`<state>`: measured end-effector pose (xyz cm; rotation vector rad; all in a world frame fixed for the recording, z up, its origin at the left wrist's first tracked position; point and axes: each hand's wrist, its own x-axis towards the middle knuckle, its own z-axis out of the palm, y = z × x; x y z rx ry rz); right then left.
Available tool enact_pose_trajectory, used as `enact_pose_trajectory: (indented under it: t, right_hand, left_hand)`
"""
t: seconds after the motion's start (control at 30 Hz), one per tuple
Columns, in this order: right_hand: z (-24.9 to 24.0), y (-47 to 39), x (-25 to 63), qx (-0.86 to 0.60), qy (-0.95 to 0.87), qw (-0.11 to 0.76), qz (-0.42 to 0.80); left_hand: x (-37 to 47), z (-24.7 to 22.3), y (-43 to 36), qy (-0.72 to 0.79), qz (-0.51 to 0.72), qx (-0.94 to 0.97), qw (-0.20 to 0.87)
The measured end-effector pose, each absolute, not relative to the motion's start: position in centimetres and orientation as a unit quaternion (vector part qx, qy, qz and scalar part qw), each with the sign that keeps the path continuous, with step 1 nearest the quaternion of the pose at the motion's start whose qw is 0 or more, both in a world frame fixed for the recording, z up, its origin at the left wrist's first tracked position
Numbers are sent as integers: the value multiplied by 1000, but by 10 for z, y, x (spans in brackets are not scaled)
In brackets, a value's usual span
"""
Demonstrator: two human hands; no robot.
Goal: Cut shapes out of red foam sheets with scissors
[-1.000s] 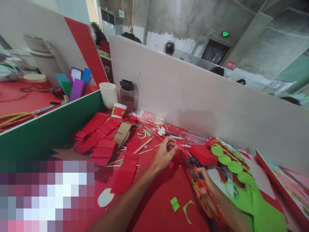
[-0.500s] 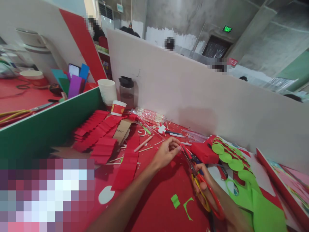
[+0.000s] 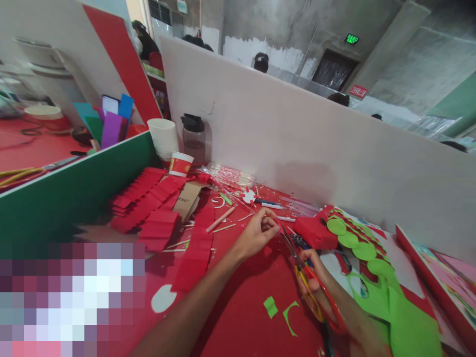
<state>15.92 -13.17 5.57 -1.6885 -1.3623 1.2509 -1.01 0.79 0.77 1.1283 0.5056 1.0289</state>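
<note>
The right hand (image 3: 322, 272) grips orange-and-yellow-handled scissors (image 3: 298, 261); the left hand (image 3: 257, 235) is curled beside their tips, but what it pinches I cannot tell

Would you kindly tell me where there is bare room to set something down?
The red table is bare between the left forearm and the two green scraps. It is crowded along the white partition and, with green paper, right of the scissors.
</note>
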Motion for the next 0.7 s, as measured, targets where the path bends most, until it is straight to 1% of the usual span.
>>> enact_pose_trajectory:
  t: [0.23,0.47,0.7]
  right_hand:
    - [52,-131,161,-627,-529,300,486]
    - [43,-128,166,-646,-491,286,510]
    - [29,-124,171,-650,-486,291,506]
  left_hand:
    - [-9,5,8,229,454,504,698]
    - [-10,6,8,228,456,502,699]
    - [-10,6,9,234,453,506,695]
